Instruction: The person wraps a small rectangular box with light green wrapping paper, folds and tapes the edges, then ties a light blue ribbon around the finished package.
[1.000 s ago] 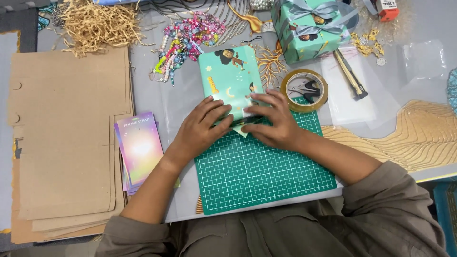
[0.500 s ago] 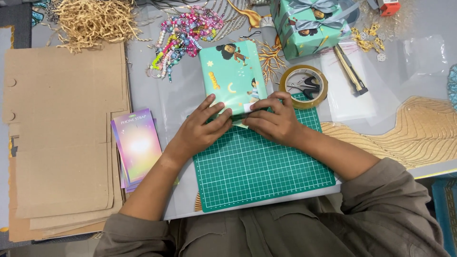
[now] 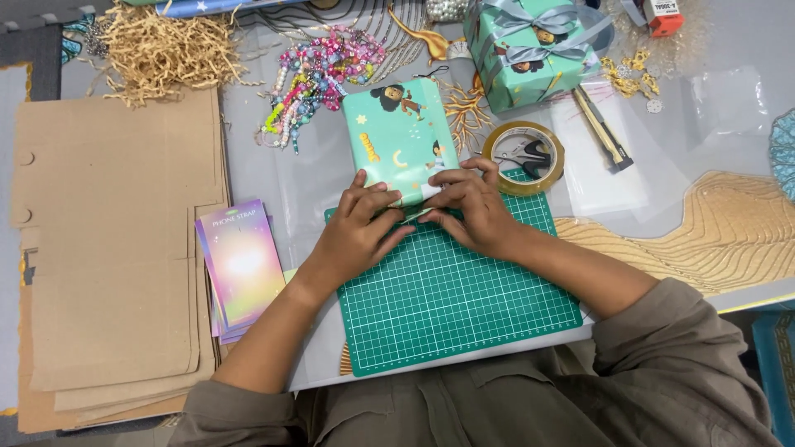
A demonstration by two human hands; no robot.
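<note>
- The green cutting mat lies nearest, its near edge over the table's rim above the person's lap; a hard press could tip or slide it, I judge.
- The left hand curls, fingers bent, onto the near end of the wrapped box, pressing the paper fold down rather than gripping round the box.
- The right hand is likewise half closed, fingertips pinching the fold at the box's near right corner. If either hand eases off, the flap could spring open, since I cannot tell whether any tape holds it.
- The box itself lies flat at the mat's far edge, in teal paper with cartoon figures; too tight a pinch could crease or tear it.
- At near left, pastel cards rest beside flat cardboard sheets; an elbow could push them.
- Just right of the box, the tape roll rings small scissors, and a utility knife lies beyond; a blind reach risks a nick.
- Farther off, loose beads and shredded paper could catch under the box; a ribboned gift stands at far right.
</note>
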